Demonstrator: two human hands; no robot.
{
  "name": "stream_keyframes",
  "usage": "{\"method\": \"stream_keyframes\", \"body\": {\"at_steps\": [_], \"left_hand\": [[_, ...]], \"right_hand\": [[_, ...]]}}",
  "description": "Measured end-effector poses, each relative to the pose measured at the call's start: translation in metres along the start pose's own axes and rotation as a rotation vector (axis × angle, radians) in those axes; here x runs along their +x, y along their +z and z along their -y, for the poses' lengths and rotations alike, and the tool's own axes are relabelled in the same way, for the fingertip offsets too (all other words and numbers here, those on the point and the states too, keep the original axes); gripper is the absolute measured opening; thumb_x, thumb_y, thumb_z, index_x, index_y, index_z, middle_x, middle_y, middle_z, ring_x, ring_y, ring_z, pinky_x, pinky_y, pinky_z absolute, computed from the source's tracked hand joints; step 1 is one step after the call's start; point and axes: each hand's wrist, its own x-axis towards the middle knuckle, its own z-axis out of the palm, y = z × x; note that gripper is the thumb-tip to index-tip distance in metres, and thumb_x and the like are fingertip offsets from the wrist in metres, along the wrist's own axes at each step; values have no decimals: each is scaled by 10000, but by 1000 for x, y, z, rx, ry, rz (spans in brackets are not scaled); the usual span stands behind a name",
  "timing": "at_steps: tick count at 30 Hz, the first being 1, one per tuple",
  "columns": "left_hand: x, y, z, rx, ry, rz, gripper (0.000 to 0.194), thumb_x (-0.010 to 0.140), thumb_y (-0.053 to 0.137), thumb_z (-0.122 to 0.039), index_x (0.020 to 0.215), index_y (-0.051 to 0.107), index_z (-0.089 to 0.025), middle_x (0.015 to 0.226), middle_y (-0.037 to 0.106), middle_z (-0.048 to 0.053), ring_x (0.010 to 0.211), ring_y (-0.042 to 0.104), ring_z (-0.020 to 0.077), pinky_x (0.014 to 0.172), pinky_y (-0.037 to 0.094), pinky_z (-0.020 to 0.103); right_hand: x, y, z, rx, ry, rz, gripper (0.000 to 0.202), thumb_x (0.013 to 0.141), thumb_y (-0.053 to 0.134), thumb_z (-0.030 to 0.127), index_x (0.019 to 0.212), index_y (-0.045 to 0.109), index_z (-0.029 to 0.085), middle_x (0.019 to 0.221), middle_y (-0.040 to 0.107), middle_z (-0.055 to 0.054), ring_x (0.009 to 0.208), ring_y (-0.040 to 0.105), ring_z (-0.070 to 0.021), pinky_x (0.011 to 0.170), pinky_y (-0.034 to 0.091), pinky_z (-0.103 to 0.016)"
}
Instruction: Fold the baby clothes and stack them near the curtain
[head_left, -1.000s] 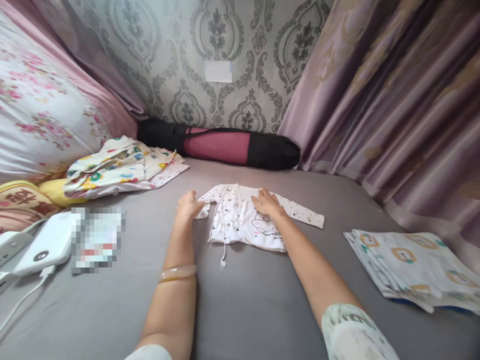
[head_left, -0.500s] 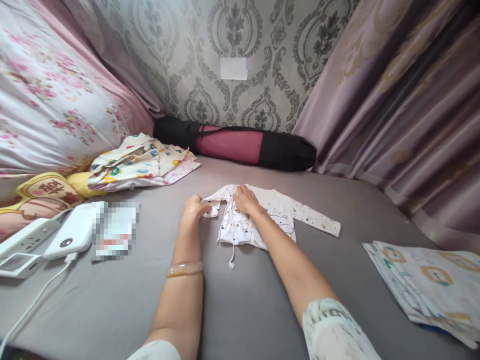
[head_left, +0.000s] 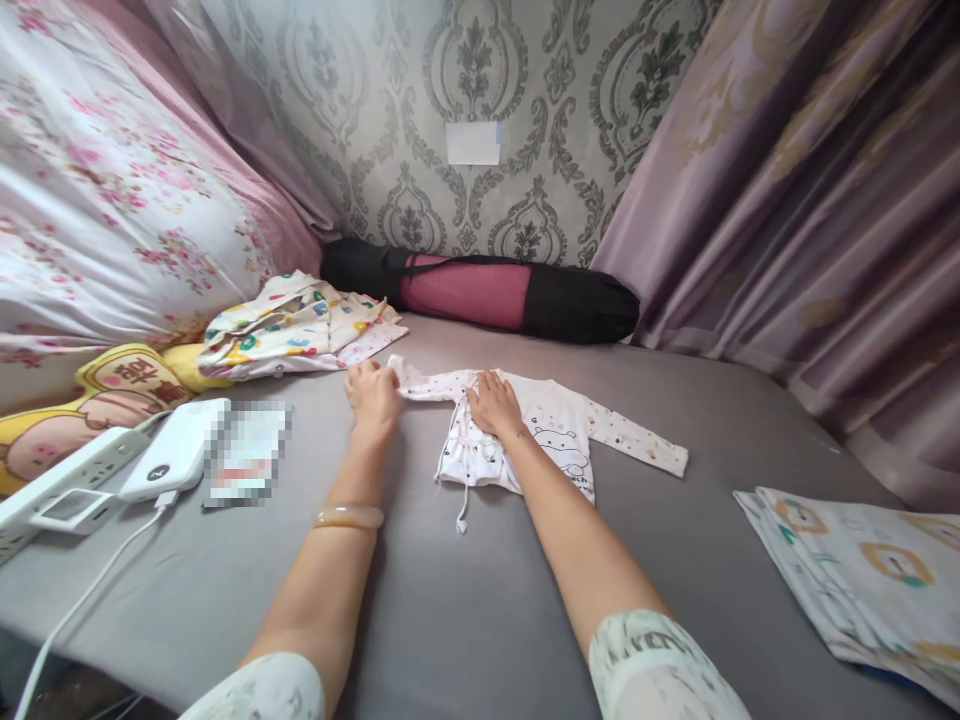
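Observation:
A small white baby shirt (head_left: 555, 415) with a printed bear-like figure and tie strings lies spread on the grey sheet (head_left: 465, 590). My left hand (head_left: 373, 393) is closed on the cuff end of its left-side sleeve, which is drawn out to the side and slightly raised. Flat on the shirt's upper front rests my right hand (head_left: 493, 402), its fingers stretched out. The other sleeve lies extended to the right. A knotted string hangs from the shirt's near edge onto the sheet.
Folded printed cloth (head_left: 862, 570) lies at the right. At the left are a crumpled patterned garment (head_left: 300, 325), a yellow cushion (head_left: 120, 400), a white power bank (head_left: 176, 450), a power strip (head_left: 71, 485) and a blurred packet (head_left: 247, 455). A long black-and-red bag (head_left: 465, 290) lies along the wall.
My left hand has moved left and away from me, pulling the bent sleeve out straighter. My right hand stays on the shirt. The view has shifted slightly.

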Motion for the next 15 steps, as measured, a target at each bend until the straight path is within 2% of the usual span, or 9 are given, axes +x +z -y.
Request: {"method": "stream_keyframes", "body": {"at_steps": [1,3,5,7,12,15], "left_hand": [[2,3,9,33,-21,84,232,808,489,-119,796,708,-195,1110,625,149,1156,499,337,945,401,461],[9,7,25,46,-105,194,248,817,474,-128,893,700,-196,1095,651,157,1132,534,340,922,416,471],[16,10,35,-11,-205,248,300,831,461,-147,1056,654,-193,1144,655,158,1116,571,319,894,443,432],[25,13,37,-80,-272,289,327,843,465,-189,1138,606,-182,1190,648,163,1126,587,299,868,462,384],[41,22,32,-132,-297,357,296,863,497,-394,985,627,-158,1147,666,202,1120,604,317,836,479,371],[48,29,33,-148,-300,384,282,807,563,-424,892,626,-163,1022,695,193,1037,640,313,812,486,374]], "right_hand": [[0,0,0,0,0,-4,616,1000,213,414,1502,296,66,1591,232,-107,1471,154,-205,1187,58,-379],[1,2,0,-6,-7,-17,613,1001,214,412,1499,305,66,1589,238,-111,1469,160,-209,1186,58,-382],[1,3,-1,-17,-12,-28,609,1001,213,412,1495,313,71,1588,243,-113,1469,160,-211,1185,59,-385],[1,4,-2,-28,-14,-31,607,1002,210,416,1494,316,77,1587,246,-114,1469,159,-210,1183,64,-387],[0,4,-2,-28,-22,-33,617,999,206,421,1493,315,67,1584,250,-121,1468,162,-217,1182,70,-396],[0,2,-1,-25,-17,-19,623,1000,195,418,1503,292,63,1592,229,-115,1471,150,-212,1183,62,-389]]}}
